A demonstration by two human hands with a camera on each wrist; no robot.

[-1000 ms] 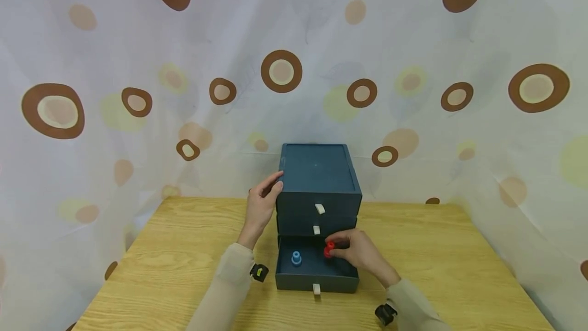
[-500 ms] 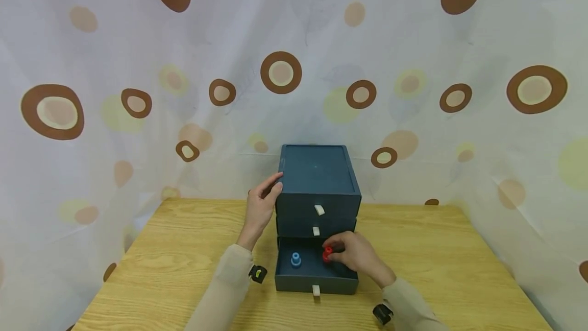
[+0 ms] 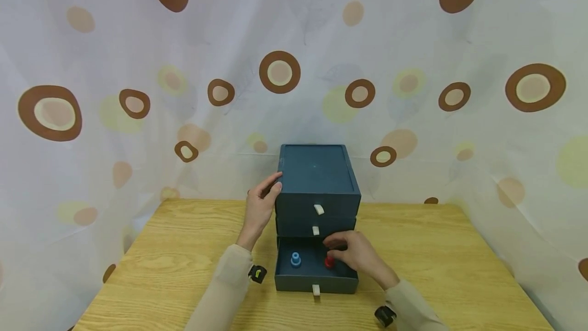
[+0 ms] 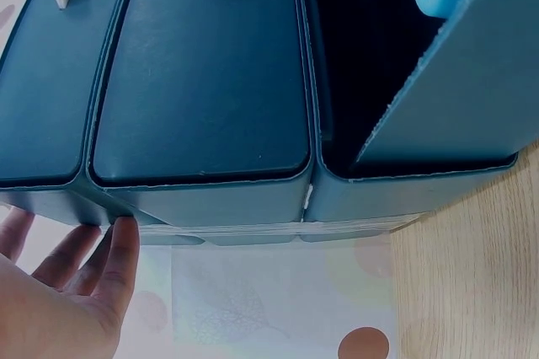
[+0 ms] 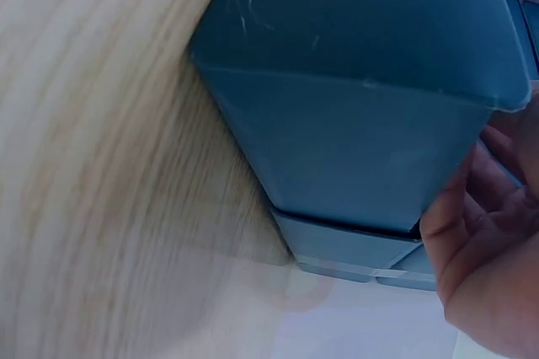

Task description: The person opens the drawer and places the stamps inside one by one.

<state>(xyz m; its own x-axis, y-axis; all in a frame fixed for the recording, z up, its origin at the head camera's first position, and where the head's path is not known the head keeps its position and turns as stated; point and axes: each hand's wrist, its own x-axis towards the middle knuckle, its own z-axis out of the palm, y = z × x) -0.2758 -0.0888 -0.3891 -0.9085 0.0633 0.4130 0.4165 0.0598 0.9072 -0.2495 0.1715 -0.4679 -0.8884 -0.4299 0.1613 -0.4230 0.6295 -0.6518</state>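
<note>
A dark blue three-drawer box [image 3: 317, 167] stands on the table, its bottom drawer [image 3: 298, 283] pulled out. My left hand [image 3: 259, 211] touches the box's upper left side with extended fingers, as the left wrist view also shows. Inside the drawer stands a small light-blue stepped plastic piece [image 3: 296, 259] with a hole in its top. A similar red stepped piece [image 3: 329, 262] sits to its right, partly covered by my right thumb. My right hand [image 3: 360, 254] hovers over the drawer's right part, thumb and fingers apart above the red piece. The right wrist view hides the piece behind the drawer wall.
White pull tabs [image 3: 319, 209] mark the drawer fronts; the upper two drawers are closed. The wooden table [image 3: 193, 254] extends to both sides. A spotted curtain [image 3: 229, 40] hangs behind the box.
The right fingers, earlier pinching the red piece, have parted from it. The piece now sits lower, on the drawer's bottom. My left hand has stayed in place.
</note>
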